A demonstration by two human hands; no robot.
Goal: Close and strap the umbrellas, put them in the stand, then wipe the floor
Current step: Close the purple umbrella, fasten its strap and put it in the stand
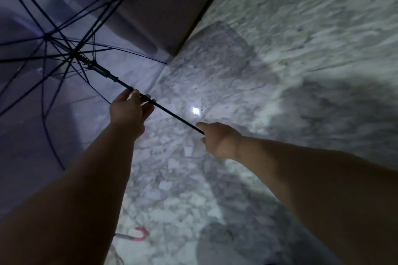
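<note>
An open purple umbrella (32, 97) fills the upper left, its dark ribs spread and its canopy see-through. Its black shaft (172, 115) runs down to the right from the hub. My left hand (129, 111) holds the shaft partway along, fingers curled round it. My right hand (219, 140) grips the lower end of the shaft, and the handle is hidden inside the fist. A second umbrella with a red hooked handle (141, 235) lies on the floor at the bottom, mostly hidden behind my left forearm.
The floor (280, 60) is pale marble with grey veins, with a bright light reflection and a few dark specks near the middle. A dark cabinet or door (163, 21) stands behind the canopy at the top. Shadows fall across the right side.
</note>
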